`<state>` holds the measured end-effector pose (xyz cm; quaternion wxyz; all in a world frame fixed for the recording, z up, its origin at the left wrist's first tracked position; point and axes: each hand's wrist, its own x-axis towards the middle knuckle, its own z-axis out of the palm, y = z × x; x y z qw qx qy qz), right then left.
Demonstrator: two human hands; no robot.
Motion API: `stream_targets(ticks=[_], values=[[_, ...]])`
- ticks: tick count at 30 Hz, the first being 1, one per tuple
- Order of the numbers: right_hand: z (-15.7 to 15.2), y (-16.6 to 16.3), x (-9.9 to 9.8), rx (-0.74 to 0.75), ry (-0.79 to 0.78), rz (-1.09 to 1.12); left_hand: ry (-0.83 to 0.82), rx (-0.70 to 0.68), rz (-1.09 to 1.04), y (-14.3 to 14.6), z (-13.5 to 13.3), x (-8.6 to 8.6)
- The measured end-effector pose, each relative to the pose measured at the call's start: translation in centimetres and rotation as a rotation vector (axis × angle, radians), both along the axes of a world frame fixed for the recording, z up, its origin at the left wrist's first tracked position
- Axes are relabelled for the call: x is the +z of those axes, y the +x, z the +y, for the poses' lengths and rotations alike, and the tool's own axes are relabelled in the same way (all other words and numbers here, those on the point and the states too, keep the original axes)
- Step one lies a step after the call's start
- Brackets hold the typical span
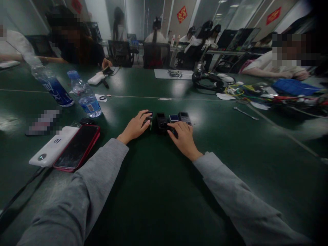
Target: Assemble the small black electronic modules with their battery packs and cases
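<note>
The left hand [135,127] grasps the leftmost device [151,118] between thumb and fingertips; whether its base clears the table [153,191] cannot be told. The right hand [183,138] has its index finger and thumb at the lower right of the black device [161,119], just right of the left hand's fingertips; whether it grips or only touches cannot be told. Directly beyond the right fingers stand the silver-framed device [173,118] and the dark-grey device [185,117], both partly hidden. For sound handling, hold each unit by its side edges, keep fingertips off the screens, and steady one unit while adjusting its neighbour. Move the right fingers in short strokes, since the units stand close together and a sideways push could knock one into the next. Bare tabletop lies between the forearms and to the right of the right hand, as far as the wrench [245,113]. Left of the left hand, observe the limits set by the water bottle [89,99] and the red-cased phone [78,148]. The table's far edge runs well beyond both hands; its near edge is not visible.
</note>
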<state>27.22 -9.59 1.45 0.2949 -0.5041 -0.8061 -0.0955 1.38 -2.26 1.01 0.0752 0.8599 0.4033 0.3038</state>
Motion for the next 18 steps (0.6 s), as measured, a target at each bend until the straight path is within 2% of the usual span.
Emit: stream_targets(ticks=[10,15,18], values=[[-0.1,-0.2,0.0,0.009,-0.004,0.034,-0.018,-0.002,0.001,-0.1,-0.1,0.1],[0.5,1.6,0.5,-0.227,0.102,0.112,-0.03,0.0,0.011,0.0,-0.3,0.4],[1.4,3.4,-0.3,-0.257,0.013,0.177,-0.029,0.004,0.007,0.0,-0.3,0.4]])
